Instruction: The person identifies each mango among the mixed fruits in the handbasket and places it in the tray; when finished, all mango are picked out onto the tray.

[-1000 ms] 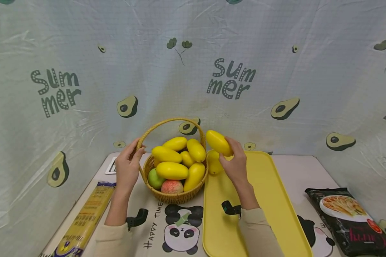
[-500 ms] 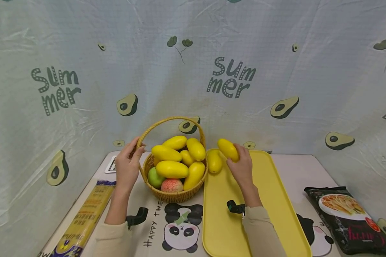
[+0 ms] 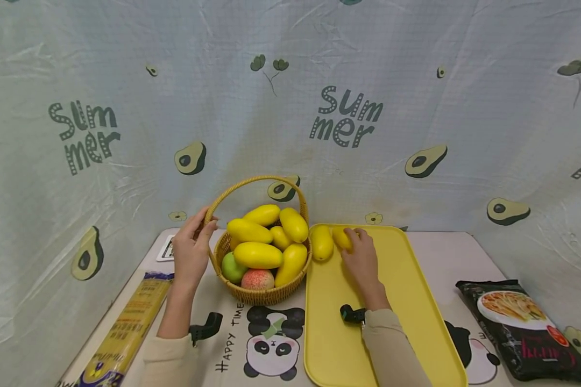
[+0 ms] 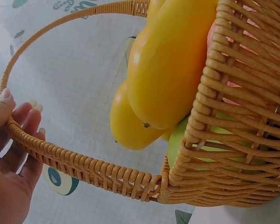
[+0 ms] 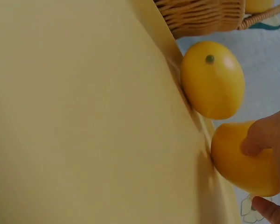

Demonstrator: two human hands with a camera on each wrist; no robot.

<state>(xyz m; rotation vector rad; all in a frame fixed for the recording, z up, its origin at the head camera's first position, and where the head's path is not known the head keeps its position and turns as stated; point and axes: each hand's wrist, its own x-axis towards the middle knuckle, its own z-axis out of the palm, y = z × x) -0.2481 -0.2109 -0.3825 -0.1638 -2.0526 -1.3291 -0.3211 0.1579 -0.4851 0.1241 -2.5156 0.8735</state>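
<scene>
A wicker basket piled with yellow mangoes, a green apple and a peach stands at centre. My left hand grips the left side of its arched handle, thumb in front and fingers behind. Over at the far end of the yellow tray, my right hand holds a mango down at the tray surface, thumb and fingers on either side of it. Another mango lies just left of that one, between it and the basket.
A long yellow packet of noodles lies along the left side of the table. To the right of the tray is a black food packet with a dish printed on it. A plastic sheet with avocado prints hangs behind and around.
My right hand has carried its mango away from the basket's right side, then lowered it into the tray beside the other mango. The left hand stays on the handle.
</scene>
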